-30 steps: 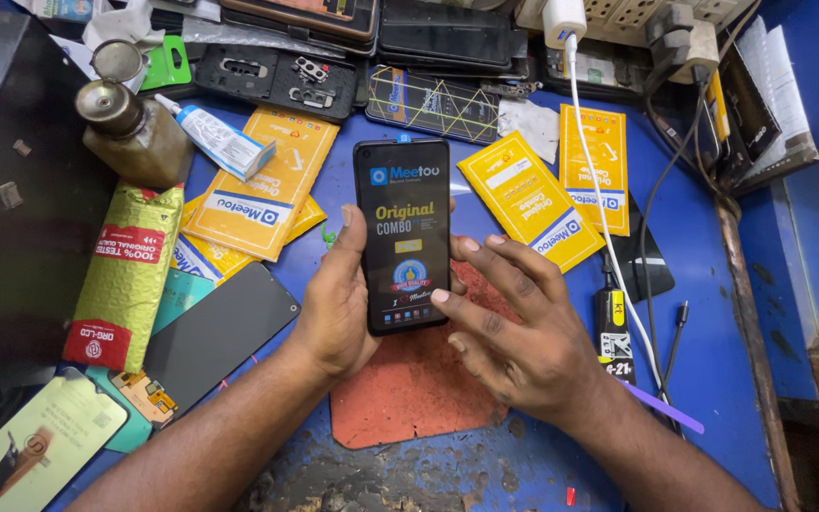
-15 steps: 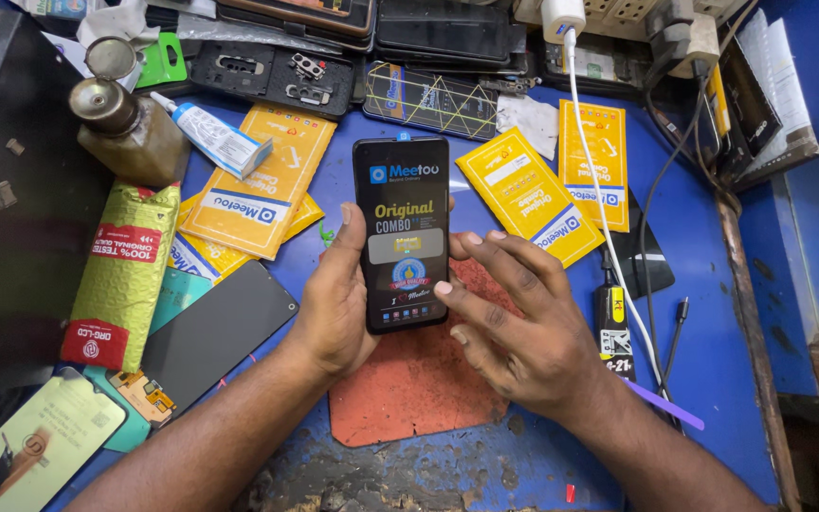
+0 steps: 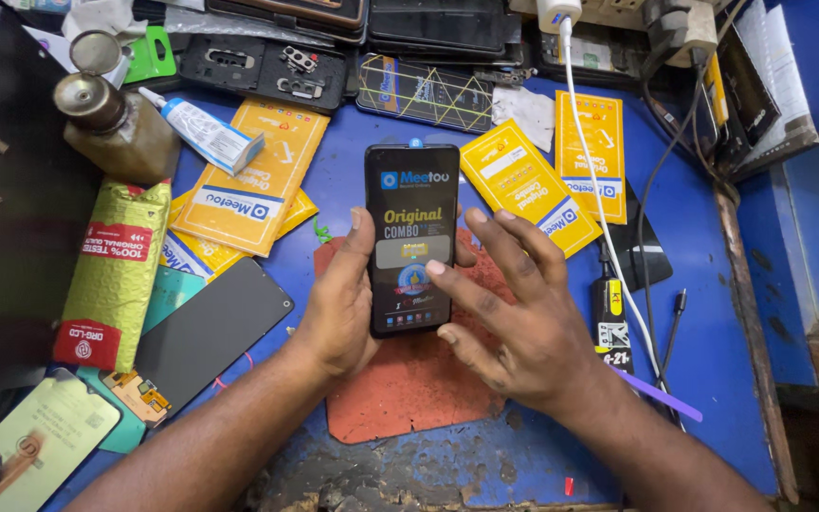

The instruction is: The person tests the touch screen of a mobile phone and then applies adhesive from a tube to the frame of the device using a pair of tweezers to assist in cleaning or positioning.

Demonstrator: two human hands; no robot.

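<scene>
Hands have barely shifted: left hand [image 3: 338,308] still grips the black rectangular phone screen panel [image 3: 411,237] upright, right hand [image 3: 514,322] open, fingertips on its face, over the red mat [image 3: 409,389].

The blue workbench [image 3: 713,313] is seen from one head-worn camera, aimed steeply downward and held close above it.

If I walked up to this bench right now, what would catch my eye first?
Most likely the black phone screen with a printed film, held upright at the centre by the left hand while the right hand touches its face. Then the bright yellow packets fanned across the blue table, and the red mat under the hands.
</scene>
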